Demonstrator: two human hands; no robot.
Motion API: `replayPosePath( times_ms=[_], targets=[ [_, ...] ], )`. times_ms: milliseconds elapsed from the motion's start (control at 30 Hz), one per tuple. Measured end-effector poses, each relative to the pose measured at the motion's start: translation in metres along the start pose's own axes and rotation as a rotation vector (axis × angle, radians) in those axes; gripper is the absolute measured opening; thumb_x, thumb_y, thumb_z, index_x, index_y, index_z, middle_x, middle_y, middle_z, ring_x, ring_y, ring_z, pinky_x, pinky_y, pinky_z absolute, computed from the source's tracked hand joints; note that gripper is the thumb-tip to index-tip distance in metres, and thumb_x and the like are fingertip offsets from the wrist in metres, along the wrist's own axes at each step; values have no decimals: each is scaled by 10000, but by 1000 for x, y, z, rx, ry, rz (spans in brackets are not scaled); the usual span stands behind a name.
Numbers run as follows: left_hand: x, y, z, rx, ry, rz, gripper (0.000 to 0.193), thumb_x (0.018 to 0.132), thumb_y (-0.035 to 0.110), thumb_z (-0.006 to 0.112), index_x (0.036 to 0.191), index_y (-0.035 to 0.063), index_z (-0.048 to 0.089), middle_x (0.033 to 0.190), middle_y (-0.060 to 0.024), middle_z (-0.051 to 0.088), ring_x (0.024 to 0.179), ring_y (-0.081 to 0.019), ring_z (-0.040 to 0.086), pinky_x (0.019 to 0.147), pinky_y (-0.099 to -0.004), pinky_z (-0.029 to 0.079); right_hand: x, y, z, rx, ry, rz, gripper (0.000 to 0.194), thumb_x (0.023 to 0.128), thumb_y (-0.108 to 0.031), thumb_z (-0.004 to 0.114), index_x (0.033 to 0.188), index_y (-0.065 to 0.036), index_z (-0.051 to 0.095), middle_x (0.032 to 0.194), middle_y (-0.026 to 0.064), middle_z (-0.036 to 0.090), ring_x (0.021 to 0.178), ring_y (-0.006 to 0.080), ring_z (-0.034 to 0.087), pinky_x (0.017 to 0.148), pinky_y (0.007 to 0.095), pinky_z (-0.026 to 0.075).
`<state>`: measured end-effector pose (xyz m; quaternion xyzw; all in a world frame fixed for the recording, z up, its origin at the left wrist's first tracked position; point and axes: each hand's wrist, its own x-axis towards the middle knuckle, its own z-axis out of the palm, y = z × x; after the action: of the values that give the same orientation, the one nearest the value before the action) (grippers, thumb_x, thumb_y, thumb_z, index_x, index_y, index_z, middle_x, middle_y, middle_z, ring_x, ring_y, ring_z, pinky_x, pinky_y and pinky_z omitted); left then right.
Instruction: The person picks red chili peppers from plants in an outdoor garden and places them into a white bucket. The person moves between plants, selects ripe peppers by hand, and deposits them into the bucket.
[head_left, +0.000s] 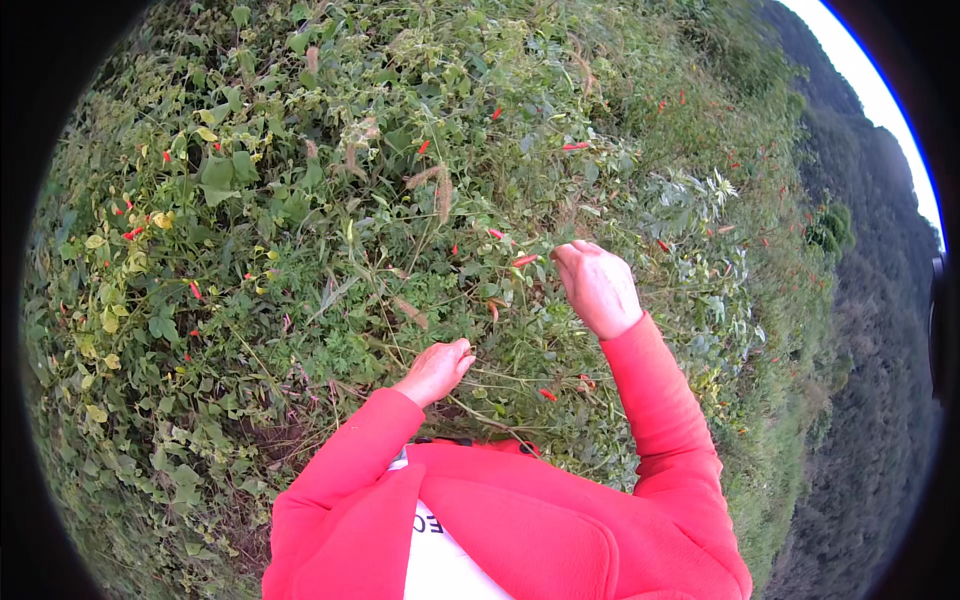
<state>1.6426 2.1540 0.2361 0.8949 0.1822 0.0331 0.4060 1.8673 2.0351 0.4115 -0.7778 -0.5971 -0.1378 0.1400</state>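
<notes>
My right hand (598, 289) reaches over the pepper plants with its fingers bent down and bunched. Just left of its fingertips hangs a red chili pepper (525, 260), with a small gap between them. What lies beneath the fingers is hidden. Lower and to the left, my left hand (439, 370) has thumb and forefinger close together at thin green stems (491, 375). A small bit shows at those fingertips, too small to name. An orange-brown chili (493, 310) hangs between the two hands, and another red chili (548, 394) lies low among the stems.
Dense leafy growth surrounds me, with foxtail grass heads (444, 193) and yellowing leaves (109, 321). More red chilies (133, 233) dot the left side. Something red (480, 444) shows at my waist, partly hidden by my jacket (517, 510). A wooded hillside (877, 300) rises at the right.
</notes>
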Motion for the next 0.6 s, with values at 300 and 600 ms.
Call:
replayPosePath(
  times_ms=[300,600],
  targets=[
    [-10,6,-1,3,36,36,259,972,248,593,897,26,483,726,-232,578,723,-465,576,650,-526,447,62,80,127,165,-193,162,169,848,-195,629,892,-87,752,845,178,709,826,368,686,782,462,545],
    [-16,0,-1,10,67,10,268,977,260,583,907,19,488,746,-236,580,749,-468,576,658,-523,446,67,60,170,205,-417,349,231,821,-324,711,962,-153,777,886,153,717,868,341,688,794,443,539]
  ],
)
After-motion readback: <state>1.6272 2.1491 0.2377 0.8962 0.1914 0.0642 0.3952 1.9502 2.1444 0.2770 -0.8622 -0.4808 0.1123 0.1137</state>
